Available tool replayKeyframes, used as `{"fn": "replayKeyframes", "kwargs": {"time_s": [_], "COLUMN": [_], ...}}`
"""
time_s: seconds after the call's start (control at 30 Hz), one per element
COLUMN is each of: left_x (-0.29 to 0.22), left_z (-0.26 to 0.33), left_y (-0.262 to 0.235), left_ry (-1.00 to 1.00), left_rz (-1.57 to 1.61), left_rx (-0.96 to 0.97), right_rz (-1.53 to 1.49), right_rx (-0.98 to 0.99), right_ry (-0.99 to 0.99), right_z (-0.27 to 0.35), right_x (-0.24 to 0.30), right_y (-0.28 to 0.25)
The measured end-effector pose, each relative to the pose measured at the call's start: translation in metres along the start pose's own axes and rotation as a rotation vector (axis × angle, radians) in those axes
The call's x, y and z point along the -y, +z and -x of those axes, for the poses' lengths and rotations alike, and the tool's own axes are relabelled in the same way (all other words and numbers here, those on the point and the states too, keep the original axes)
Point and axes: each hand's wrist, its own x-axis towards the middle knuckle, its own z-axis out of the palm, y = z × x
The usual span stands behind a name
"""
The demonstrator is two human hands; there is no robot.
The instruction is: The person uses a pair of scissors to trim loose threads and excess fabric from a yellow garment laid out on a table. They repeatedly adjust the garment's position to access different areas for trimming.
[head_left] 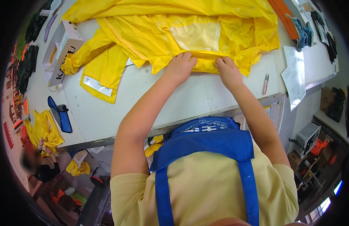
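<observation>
A yellow jacket point(144, 35) is spread over the white table, with a pale mesh lining patch point(197, 34) showing in its middle. Its lower edge lies toward me, folded into a band. My left hand point(181, 68) is closed on that band at its left part, fingers pressed down on the cloth. A short stretch to the right, my right hand point(229, 71) pinches the same edge. Between the hands the band runs roughly straight. A pair of thread snips point(265, 84) lies on the table to the right of my right hand.
Left of the jacket are a folded yellow piece with a white label point(97, 86), a white box point(65, 56) and a blue-edged black pouch point(60, 115). Printed sheets point(295, 75), an orange strip point(283, 19) and blue cloth point(303, 33) lie right. A person point(50, 164) works at lower left.
</observation>
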Motion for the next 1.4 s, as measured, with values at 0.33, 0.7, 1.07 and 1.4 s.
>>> {"fn": "replayKeyframes", "kwargs": {"time_s": [0.33, 0.7, 1.07, 1.4], "left_x": [-0.003, -0.001, -0.004, -0.103], "left_z": [0.003, 0.037, 0.023, -0.013], "left_y": [-0.013, -0.021, -0.02, 0.029], "left_ry": [0.021, -0.002, -0.183, -0.029], "left_rz": [-0.181, 0.061, 0.096, 0.135], "left_rx": [-0.03, 0.178, 0.363, 0.009], "right_rz": [0.223, 0.154, 0.275, -0.281], "right_rx": [-0.05, 0.139, -0.126, 0.0], "right_ry": [-0.234, -0.301, -0.25, 0.164], "right_z": [0.009, 0.044, 0.056, 0.048], "right_x": [-0.009, 0.014, 0.02, -0.021], "right_y": [-0.018, -0.025, -0.027, -0.011]}}
